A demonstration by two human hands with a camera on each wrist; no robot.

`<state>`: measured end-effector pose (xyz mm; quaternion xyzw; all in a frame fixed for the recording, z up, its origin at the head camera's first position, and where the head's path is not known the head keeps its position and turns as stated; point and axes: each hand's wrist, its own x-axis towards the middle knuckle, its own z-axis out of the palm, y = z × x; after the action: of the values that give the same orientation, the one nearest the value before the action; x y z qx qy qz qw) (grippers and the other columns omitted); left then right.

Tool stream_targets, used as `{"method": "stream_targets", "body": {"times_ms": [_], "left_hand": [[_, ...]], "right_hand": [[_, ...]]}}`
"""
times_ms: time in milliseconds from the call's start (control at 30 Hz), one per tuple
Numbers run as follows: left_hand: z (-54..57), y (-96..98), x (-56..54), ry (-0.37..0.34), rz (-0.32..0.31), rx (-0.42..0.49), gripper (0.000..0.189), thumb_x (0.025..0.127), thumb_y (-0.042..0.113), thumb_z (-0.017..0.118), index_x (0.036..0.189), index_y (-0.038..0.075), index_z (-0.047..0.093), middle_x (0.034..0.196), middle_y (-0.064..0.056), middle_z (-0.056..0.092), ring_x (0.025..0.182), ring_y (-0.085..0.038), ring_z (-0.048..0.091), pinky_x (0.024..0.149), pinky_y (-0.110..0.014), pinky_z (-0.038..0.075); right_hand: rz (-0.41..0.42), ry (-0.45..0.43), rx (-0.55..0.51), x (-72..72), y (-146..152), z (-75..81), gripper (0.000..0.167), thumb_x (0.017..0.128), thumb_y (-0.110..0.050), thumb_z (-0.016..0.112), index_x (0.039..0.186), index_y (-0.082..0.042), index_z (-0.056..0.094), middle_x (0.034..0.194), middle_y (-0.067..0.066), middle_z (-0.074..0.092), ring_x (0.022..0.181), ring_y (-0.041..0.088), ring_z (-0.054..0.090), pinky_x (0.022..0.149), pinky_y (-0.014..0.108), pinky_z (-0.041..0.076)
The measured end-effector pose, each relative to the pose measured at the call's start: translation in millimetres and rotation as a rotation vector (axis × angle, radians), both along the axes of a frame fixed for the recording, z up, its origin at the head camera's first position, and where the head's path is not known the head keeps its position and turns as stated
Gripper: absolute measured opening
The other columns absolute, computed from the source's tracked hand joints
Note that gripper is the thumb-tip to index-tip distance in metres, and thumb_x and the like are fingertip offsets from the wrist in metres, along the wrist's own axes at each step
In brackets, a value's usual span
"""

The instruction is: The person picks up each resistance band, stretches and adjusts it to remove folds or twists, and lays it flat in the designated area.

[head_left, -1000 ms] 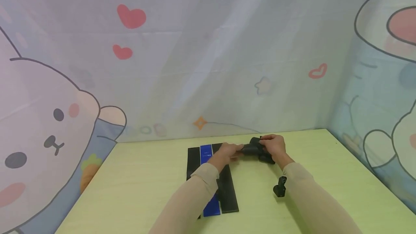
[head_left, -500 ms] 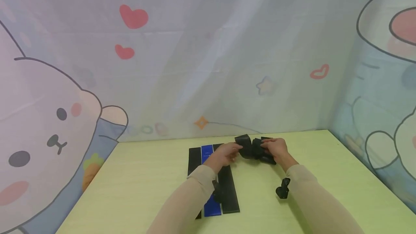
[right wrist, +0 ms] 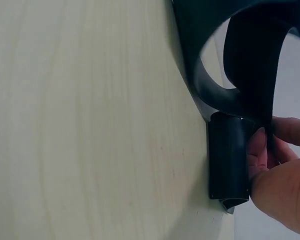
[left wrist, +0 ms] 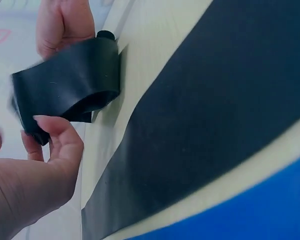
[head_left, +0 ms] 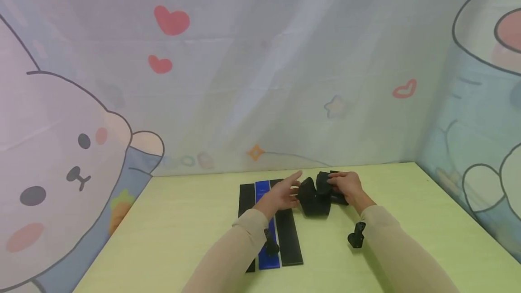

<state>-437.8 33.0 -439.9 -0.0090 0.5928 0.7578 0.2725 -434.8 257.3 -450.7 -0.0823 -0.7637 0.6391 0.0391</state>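
Note:
A wide, flexible black strip (head_left: 314, 200) is bunched into loops near the table's back edge, with a tighter roll (right wrist: 229, 157) at its right side. My right hand (head_left: 347, 185) pinches its edge between thumb and fingers. At the other side, my left hand (head_left: 282, 193) has its thumb lifted away and its fingertips (left wrist: 52, 124) against the strip's lower corner. Left of it, partly under my left forearm, lie a flat black strip (head_left: 290, 238), a blue strip (head_left: 268, 259) with small print, and another black strip (head_left: 246, 197), side by side.
The pale yellow table (head_left: 195, 225) reaches to a cloth backdrop (head_left: 228, 103) with cartoon animals and hearts behind it and at the sides. Small black cameras hang from my left wrist (head_left: 271, 244) and right wrist (head_left: 356, 236).
My left hand held the strip's left end, stretched out; that part has curled up and sunk toward me, and the left thumb has spread away. My right hand keeps its pinch.

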Motion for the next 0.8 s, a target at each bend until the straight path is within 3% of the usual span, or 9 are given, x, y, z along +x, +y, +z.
{"method": "stream_targets", "body": {"times_ms": [100, 167, 233, 300, 400, 533, 667, 800], "left_hand": [[-2.8, -0.1, 0.7, 0.039, -0.027, -0.048, 0.055, 0.096, 0.029, 0.069, 0.139, 0.000, 0.051, 0.151, -0.027, 0.036, 0.133, -0.038, 0.043, 0.073, -0.033, 0.049], [-3.6, 0.3, 1.9, 0.055, -0.052, -0.060, 0.028, 0.096, 0.018, 0.068, 0.119, 0.002, 0.062, 0.139, -0.023, 0.050, 0.123, -0.034, 0.051, 0.074, -0.034, 0.051], [-4.0, 0.9, 3.3, 0.070, -0.077, -0.066, 0.008, 0.097, 0.012, 0.066, 0.096, 0.006, 0.061, 0.121, -0.016, 0.059, 0.110, -0.029, 0.056, 0.075, -0.035, 0.053], [-3.5, 1.5, 6.7, 0.088, -0.082, -0.066, 0.013, 0.097, 0.006, 0.065, 0.087, 0.009, 0.057, 0.109, -0.011, 0.060, 0.101, -0.027, 0.058, 0.077, -0.038, 0.056], [0.0, 1.3, 15.9, 0.109, -0.054, -0.056, 0.009, 0.095, -0.001, 0.066, 0.102, 0.002, 0.062, 0.111, -0.015, 0.058, 0.101, -0.029, 0.060, 0.082, -0.042, 0.057], [7.4, -3.1, 35.7, 0.146, 0.002, -0.071, 0.042, 0.091, -0.010, 0.066, 0.131, -0.010, 0.055, 0.127, -0.024, 0.052, 0.105, -0.034, 0.064, 0.088, -0.041, 0.057], [12.8, -11.9, 54.5, 0.218, 0.016, -0.176, 0.049, 0.089, -0.010, 0.069, 0.135, -0.011, 0.052, 0.133, -0.029, 0.054, 0.102, -0.035, 0.069, 0.090, -0.042, 0.056], [15.9, -22.0, 68.6, 0.248, 0.033, -0.235, 0.047, 0.087, -0.010, 0.070, 0.131, -0.009, 0.054, 0.138, -0.029, 0.051, 0.100, -0.033, 0.070, 0.092, -0.040, 0.055]], "right_hand": [[0.002, 0.008, 0.001, -0.5, -2.0, 0.3, 0.035, 0.093, -0.002, 0.066, 0.126, 0.011, 0.064, 0.130, 0.026, 0.058, 0.076, 0.012, 0.064, 0.068, 0.025, 0.055], [-0.001, 0.016, -0.001, -1.2, -2.6, 0.4, 0.035, 0.093, -0.002, 0.065, 0.126, 0.011, 0.063, 0.133, 0.029, 0.056, 0.077, 0.012, 0.065, 0.069, 0.025, 0.056], [-0.005, 0.024, -0.008, -1.6, -2.7, 1.0, 0.036, 0.095, -0.003, 0.065, 0.127, 0.012, 0.062, 0.135, 0.030, 0.055, 0.076, 0.009, 0.065, 0.070, 0.026, 0.057], [-0.015, 0.035, -0.020, -1.6, -2.4, 2.3, 0.035, 0.096, -0.005, 0.064, 0.127, 0.012, 0.062, 0.129, 0.027, 0.059, 0.074, 0.007, 0.064, 0.070, 0.026, 0.057], [-0.018, 0.051, -0.021, -2.4, -1.7, 2.5, 0.035, 0.099, -0.007, 0.061, 0.129, 0.012, 0.061, 0.123, 0.023, 0.062, 0.073, 0.006, 0.063, 0.071, 0.026, 0.057], [-0.011, 0.068, -0.012, -3.4, -2.0, 2.6, 0.032, 0.098, -0.006, 0.061, 0.127, 0.008, 0.063, 0.124, 0.021, 0.060, 0.078, 0.009, 0.062, 0.074, 0.028, 0.056], [-0.009, 0.088, -0.034, -4.7, -1.7, 4.1, 0.030, 0.095, -0.003, 0.063, 0.123, 0.007, 0.066, 0.120, 0.020, 0.060, 0.080, 0.012, 0.062, 0.073, 0.027, 0.055], [0.009, 0.082, -0.022, -7.7, -0.3, 3.7, 0.037, 0.096, -0.002, 0.060, 0.132, 0.006, 0.060, 0.129, 0.025, 0.056, 0.082, 0.011, 0.062, 0.079, 0.030, 0.056]]}}
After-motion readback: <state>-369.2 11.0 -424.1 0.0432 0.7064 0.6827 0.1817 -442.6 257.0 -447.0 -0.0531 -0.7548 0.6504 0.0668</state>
